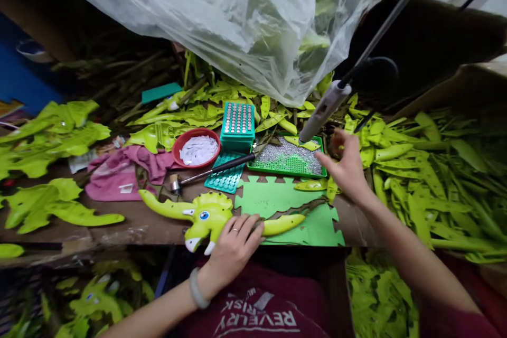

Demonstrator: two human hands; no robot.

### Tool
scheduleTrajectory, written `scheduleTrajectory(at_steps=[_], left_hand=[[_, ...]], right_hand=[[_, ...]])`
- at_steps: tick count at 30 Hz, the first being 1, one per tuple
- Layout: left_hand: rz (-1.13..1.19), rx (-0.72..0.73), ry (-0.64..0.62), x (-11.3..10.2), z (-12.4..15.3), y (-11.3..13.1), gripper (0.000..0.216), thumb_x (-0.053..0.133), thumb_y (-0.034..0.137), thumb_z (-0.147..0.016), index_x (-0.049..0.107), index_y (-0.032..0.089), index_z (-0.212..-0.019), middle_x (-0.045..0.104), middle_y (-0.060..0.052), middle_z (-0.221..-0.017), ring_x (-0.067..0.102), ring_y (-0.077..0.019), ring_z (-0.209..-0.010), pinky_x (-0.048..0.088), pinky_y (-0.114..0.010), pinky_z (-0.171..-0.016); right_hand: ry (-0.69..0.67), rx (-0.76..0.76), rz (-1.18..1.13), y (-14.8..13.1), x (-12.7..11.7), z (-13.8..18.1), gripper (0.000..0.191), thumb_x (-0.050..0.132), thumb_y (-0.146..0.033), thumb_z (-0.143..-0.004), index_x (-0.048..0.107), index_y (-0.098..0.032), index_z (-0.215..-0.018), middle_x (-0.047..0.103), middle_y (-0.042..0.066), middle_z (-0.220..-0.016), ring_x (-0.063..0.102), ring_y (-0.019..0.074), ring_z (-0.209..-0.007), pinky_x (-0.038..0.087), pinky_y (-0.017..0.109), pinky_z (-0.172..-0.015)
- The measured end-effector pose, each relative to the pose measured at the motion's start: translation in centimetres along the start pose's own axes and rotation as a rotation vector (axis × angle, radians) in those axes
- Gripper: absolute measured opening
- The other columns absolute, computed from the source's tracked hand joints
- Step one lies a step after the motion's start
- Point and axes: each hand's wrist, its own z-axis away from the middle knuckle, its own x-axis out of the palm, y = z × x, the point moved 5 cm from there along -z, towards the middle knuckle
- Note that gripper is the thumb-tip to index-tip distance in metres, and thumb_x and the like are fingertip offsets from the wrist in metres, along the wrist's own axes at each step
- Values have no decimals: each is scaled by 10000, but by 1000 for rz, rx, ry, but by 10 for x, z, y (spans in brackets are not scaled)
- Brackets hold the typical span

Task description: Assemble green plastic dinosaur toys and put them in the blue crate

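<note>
A yellow-green plastic toy dinosaur (209,214) with a painted blue eye lies at the table's front edge, partly over a green foam mat (265,193). My left hand (235,243) grips its body from above, fingers bent over it and the thumb hidden. To the right, my right hand (346,166) is raised with thumb and fingers apart, holding nothing visible. Just left of it hangs a pale electric screwdriver (325,111), apart from the fingers, its tip over a green tray (287,171) of small metal screws.
Behind the toy are a hammer (214,170), a red bowl (177,156) of white pieces, and a teal box (236,142) with rows of round metal pieces. A pink cloth (114,174) lies left. Yellow-green plastic parts (423,179) heap up right. A plastic bag (237,21) hangs overhead.
</note>
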Motion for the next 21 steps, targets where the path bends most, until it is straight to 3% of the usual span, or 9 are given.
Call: scheduleTrajectory(at_steps=[2,4,8,11,14,17,21], left_hand=[[103,-45,4,2,2,-3,244,591,200,-982,649,177,-1218,724,-139,-1230,699,-269,-1106,576,-449,-950],[234,-45,-8,-5,-8,-12,229,547,211,-999,654,170,-1198,700,-148,-1277,668,-261,-1179,563,-437,-1000],[362,108,-67,-6,-80,-41,286,489,266,-1045,643,142,-1251,615,-139,-1440,571,-235,-1347,495,-407,-1108],[376,338,-257,34,-151,-54,579,504,542,-1026,540,140,-1442,426,-129,-1609,372,-266,-1518,332,-460,-1240],[380,535,-475,76,-193,-65,597,491,562,-1028,549,141,-1448,426,-101,-1606,326,-229,-1541,214,-420,-1288],[369,614,-527,85,-197,-81,594,532,601,-996,637,144,-1361,516,-118,-1539,448,-236,-1473,227,-392,-1277],[239,489,-414,67,-186,-101,618,624,603,-942,691,80,-1265,573,-203,-1466,500,-312,-1430,282,-442,-1239]], right_hand=[[155,74,-164,17,11,-33,611,639,-524,-903,428,-242,-1403,598,114,-1172,611,260,-1030,554,435,-847],[140,73,-312,24,29,-56,587,600,-511,-923,386,-276,-1416,612,70,-1091,623,230,-964,564,429,-853],[86,87,-450,19,43,-69,504,529,-463,-932,409,-312,-1398,610,29,-974,622,208,-869,572,433,-831],[83,137,-555,9,36,-66,503,488,-390,-894,426,-305,-1386,591,13,-890,615,203,-797,568,425,-788],[107,208,-632,5,23,-56,506,511,-312,-807,478,-272,-1310,573,9,-843,603,203,-749,555,422,-754],[107,240,-629,8,12,-41,501,512,-300,-764,490,-259,-1263,551,17,-825,600,221,-745,547,439,-741],[149,277,-622,14,11,-29,443,485,-355,-767,490,-255,-1199,482,-4,-737,569,216,-659,525,421,-669]])
